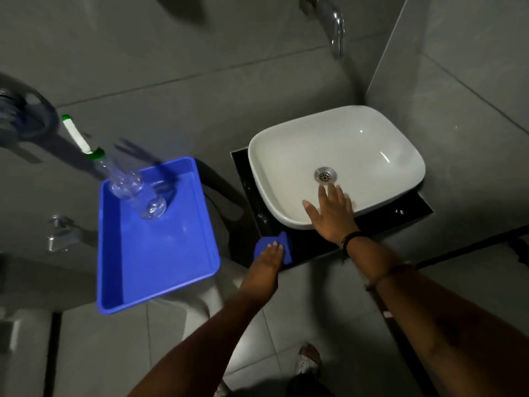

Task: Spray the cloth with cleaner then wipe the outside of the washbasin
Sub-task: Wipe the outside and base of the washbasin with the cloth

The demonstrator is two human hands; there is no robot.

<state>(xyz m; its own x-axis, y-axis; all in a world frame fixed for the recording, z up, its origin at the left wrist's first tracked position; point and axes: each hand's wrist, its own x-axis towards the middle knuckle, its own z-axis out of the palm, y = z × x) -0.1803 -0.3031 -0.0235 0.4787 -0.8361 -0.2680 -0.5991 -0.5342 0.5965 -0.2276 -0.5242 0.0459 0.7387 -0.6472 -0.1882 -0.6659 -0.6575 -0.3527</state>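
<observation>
A white washbasin [289, 156] sits on a black counter [412, 209] against grey tiled walls. My left hand [270, 257] presses a blue cloth [286, 243] flat on the counter's front left corner, just below the basin's outer wall. My right hand [329, 212] lies open over the basin's front rim, fingers spread and reaching inside toward the drain [325, 174]. A clear spray bottle [130, 186] with a green and white nozzle stands in a blue tray [160, 267] to the left.
A chrome tap [333, 22] juts from the wall above the basin. The blue tray rests on a toilet, with a chrome fitting [58, 234] on the wall to its left. Grey floor tiles and my feet [307, 361] lie below.
</observation>
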